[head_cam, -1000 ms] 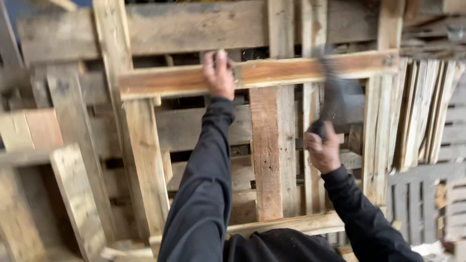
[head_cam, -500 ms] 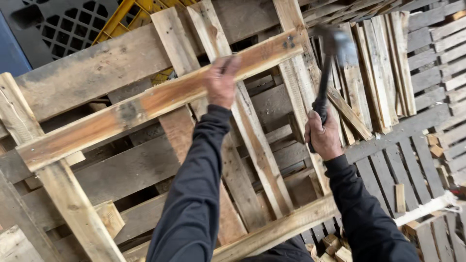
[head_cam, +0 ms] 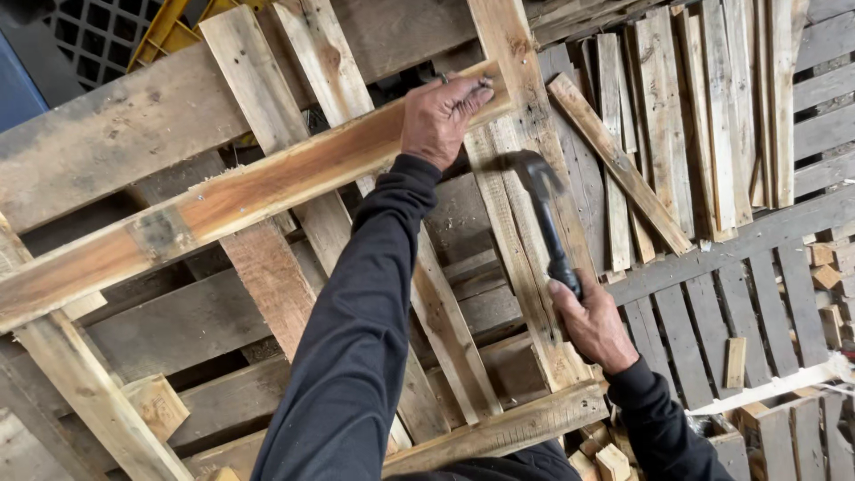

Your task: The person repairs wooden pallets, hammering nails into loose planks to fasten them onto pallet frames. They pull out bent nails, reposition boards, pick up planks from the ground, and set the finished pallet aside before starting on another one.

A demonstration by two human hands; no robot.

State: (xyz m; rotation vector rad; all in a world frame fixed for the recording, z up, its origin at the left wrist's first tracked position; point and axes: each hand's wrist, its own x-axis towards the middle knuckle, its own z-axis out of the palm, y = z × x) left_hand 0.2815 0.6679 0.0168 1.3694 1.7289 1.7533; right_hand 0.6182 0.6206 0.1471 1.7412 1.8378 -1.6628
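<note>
Left hand (head_cam: 443,114), at twelve o'clock: grip closed over the upper edge of a long, weathered brown wooden slat (head_cam: 258,191) running across a propped wooden pallet (head_cam: 116,134) from eight o'clock up to one o'clock. Right hand (head_cam: 591,325), at four o'clock: grip wrapped tight around the handle of a black claw hammer (head_cam: 543,209), head blurred, just beside the slat's right end near centre. At three o'clock, grey upright planks (head_cam: 712,116); at five o'clock, small pale wood offcuts (head_cam: 613,461).
</note>
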